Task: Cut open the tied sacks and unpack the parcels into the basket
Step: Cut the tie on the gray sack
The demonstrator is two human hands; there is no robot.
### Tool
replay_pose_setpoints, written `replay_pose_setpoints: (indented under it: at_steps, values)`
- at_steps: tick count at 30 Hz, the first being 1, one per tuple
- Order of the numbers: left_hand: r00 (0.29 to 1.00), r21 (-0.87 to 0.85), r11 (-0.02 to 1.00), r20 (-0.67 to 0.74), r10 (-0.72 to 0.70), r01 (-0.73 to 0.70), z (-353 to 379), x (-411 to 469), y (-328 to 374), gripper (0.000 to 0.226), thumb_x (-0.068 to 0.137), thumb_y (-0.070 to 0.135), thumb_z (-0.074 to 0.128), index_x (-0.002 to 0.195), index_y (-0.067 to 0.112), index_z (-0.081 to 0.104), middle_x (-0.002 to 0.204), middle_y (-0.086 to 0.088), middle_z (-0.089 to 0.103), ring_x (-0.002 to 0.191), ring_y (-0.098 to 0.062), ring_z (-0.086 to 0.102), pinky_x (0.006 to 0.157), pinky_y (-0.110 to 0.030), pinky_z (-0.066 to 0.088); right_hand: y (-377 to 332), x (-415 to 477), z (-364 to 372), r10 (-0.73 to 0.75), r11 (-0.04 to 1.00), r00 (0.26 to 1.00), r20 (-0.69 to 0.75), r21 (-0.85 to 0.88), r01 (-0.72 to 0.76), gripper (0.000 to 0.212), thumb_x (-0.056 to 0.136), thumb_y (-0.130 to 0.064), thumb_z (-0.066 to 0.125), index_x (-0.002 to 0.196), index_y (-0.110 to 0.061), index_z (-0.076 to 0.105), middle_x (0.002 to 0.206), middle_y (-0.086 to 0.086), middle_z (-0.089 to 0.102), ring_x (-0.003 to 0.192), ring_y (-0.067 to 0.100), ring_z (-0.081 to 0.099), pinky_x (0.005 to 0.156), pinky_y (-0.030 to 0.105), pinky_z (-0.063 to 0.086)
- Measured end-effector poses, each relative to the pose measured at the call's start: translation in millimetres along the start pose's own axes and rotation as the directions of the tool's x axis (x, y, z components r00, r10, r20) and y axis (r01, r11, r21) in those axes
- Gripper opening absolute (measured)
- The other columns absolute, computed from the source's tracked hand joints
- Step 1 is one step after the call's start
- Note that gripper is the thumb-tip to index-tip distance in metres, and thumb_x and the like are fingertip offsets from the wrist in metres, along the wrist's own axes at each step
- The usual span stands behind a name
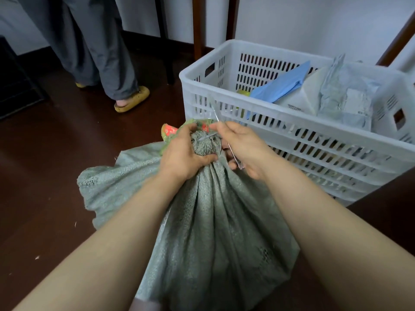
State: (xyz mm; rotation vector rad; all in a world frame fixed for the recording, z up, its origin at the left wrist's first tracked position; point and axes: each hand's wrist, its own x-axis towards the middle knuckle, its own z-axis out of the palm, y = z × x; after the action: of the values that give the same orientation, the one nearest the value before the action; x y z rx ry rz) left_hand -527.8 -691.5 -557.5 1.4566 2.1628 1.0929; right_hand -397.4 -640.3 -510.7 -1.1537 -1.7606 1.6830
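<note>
Your basket [224,47] already holds several parcels, a blue one [283,85] and pale ones [336,95] among them, so part of the unpacking is done. The sack [213,221] in front of you stands on the floor just beside the basket and is not open yet: its tie [205,137] is round the bunched neck. Your left hand [184,153] is curled tight round that neck just below the tie. Your right hand [244,149] pinches a thin metal tool [214,112] that passes just beside the tie. It looks like a slim blade or closed scissors, but it is too fine and glinting to be sure.

Left to do: cut the tie, open the neck, and lift the parcels over.

The cloth hides the sack's contents, and its base is cut off at the bottom edge. Your left hand covers most of a bright wrapper [169,131] behind it.
</note>
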Motion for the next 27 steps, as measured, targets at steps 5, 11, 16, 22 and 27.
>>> replay_pose_setpoints:
  at_steps: [5, 11, 16, 22, 27]
  values:
    - [0.991, 0.072, 0.990, -0.063, -0.121, 0.125, 2, 3, -6, 0.069, 0.064, 0.031, 0.087, 0.119, 0.013, 0.049, 0.114, -0.003, 0.058, 0.111, -0.024, 0.054, 0.077, -0.024, 0.034, -7, -2, -10, -0.077, 0.922, 0.997, -0.023, -0.382, 0.063, 0.040, 0.102, -0.032, 0.039, 0.137, -0.016, 0.045, 0.106, -0.001, 0.052, 0.068, 0.019, 0.067, 0.050, 0.031, 0.057]
    - [0.989, 0.088, 0.990, -0.106, -0.103, 0.113, 7, 0, -1, 0.061, 0.067, 0.025, 0.085, 0.118, 0.015, 0.052, 0.116, -0.002, 0.062, 0.104, -0.021, 0.056, 0.071, -0.021, 0.032, 6, 6, -4, -0.063, 0.959, 0.981, -0.185, -0.282, 0.008, 0.024, 0.091, -0.029, 0.062, 0.100, -0.006, 0.063, 0.072, 0.008, 0.070, 0.040, 0.013, 0.043, 0.044, 0.025, 0.035]
    - [0.990, 0.083, 0.992, -0.113, -0.087, 0.097, 6, -6, -1, 0.059, 0.070, 0.018, 0.080, 0.120, 0.014, 0.050, 0.097, 0.006, 0.054, 0.085, -0.014, 0.050, 0.069, -0.024, 0.034, 24, 17, 15, -0.060, 0.985, 0.962, -0.265, -0.170, 0.015, 0.029, 0.064, -0.027, 0.087, 0.070, -0.008, 0.066, 0.048, 0.000, 0.054, 0.039, 0.010, 0.039, 0.050, 0.027, 0.031]
    - [0.996, -0.112, 0.992, 0.082, -0.046, 0.055, -3, -12, -5, 0.090, 0.056, 0.035, 0.082, 0.133, 0.016, 0.040, 0.110, 0.010, 0.056, 0.103, -0.010, 0.056, 0.087, -0.022, 0.041, 24, 15, 17, 0.062, 0.991, 0.966, -0.250, 0.132, -0.029, 0.023, 0.070, -0.005, 0.082, 0.086, -0.005, 0.066, 0.062, 0.002, 0.058, 0.026, -0.004, 0.040, 0.032, 0.011, 0.030]
    - [0.993, -0.177, 0.981, 0.103, -0.059, 0.077, -3, -22, -17, 0.088, 0.065, 0.038, 0.080, 0.139, 0.013, 0.039, 0.130, -0.001, 0.056, 0.119, -0.016, 0.052, 0.106, -0.034, 0.039, 23, 16, 17, 0.109, 0.985, 0.967, -0.232, 0.159, -0.073, 0.021, 0.068, -0.005, 0.083, 0.081, -0.011, 0.067, 0.060, 0.002, 0.058, 0.025, -0.002, 0.036, 0.030, 0.013, 0.027]
